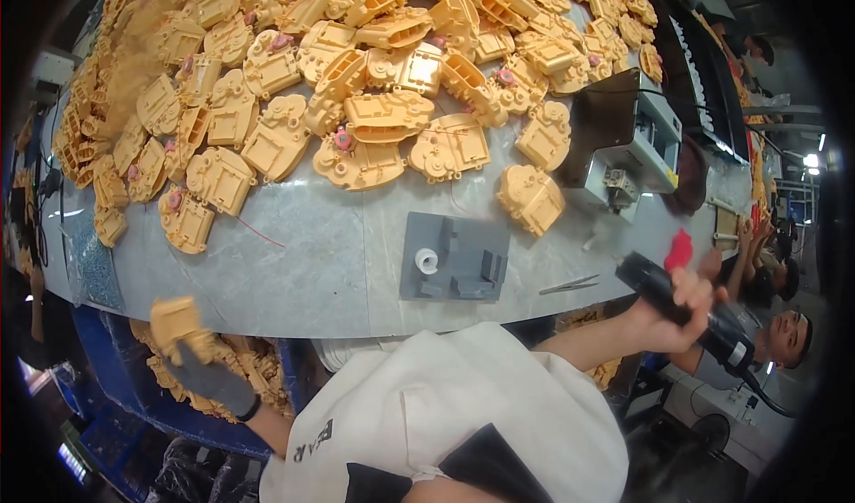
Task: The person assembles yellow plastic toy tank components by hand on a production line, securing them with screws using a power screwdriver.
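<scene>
A long grey workbench curves across the view, its far half heaped with yellow-orange moulded plastic housings, some showing small pink parts. Nearer the edge stands a grey fixture block with a small white cylinder set on it, and a pair of tweezers lies to its right. A grey benchtop machine sits further right.

The left hand, in a grey glove, is low and below the bench edge — closed around one yellow housing piece, which sticks up above the fingers. Beneath it a blue bin holds more of the same pieces. The left forearm reaches down and out to the person's left.

The right hand is bare and raised off to the right, beyond the bench edge, fist wrapped round a black powered screwdriver whose body slants up-left, cable trailing down-right. Another person sits just beyond it.
</scene>
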`<state>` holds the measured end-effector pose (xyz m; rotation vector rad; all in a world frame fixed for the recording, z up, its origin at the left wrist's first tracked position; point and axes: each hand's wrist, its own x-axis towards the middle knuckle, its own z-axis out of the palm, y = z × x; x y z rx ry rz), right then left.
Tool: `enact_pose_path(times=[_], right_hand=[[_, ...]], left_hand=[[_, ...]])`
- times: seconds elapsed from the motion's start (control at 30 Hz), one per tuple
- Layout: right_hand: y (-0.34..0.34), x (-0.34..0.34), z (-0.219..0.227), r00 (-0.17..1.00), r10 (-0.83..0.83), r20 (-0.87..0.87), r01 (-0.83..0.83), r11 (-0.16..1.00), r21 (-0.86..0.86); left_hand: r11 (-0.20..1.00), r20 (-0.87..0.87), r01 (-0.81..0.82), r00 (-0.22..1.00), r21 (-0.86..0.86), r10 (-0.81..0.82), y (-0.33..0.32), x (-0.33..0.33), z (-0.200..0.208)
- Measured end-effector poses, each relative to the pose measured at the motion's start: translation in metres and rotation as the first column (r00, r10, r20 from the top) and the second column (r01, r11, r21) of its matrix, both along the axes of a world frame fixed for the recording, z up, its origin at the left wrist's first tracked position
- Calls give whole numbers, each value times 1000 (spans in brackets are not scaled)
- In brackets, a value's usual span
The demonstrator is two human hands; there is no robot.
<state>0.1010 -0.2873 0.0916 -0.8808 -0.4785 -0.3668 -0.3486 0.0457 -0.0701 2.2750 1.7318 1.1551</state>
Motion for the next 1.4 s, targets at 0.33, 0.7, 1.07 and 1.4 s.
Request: enact_pose_path(times=[0.33,0.7,1.07,1.4], right_hand=[[-8,-18,-47,927,-226,-298,207,974,-95],[-48,-36,-39,904,-336,-263,313,941,-126],[-13,-26,-49,924,-234,-302,191,968,-166],[-21,-32,-54,911,-269,-313,217,957,-192]], left_hand=[[638,344,741,666,-207,-662,-47,254,117],[-24,-175,873,-124,-488,-977,-124,431,87],[-46,-50,925,-70,-378,-996,-118,328,121],[96,-209,866,-10,-491,-978,-105,312,132]])
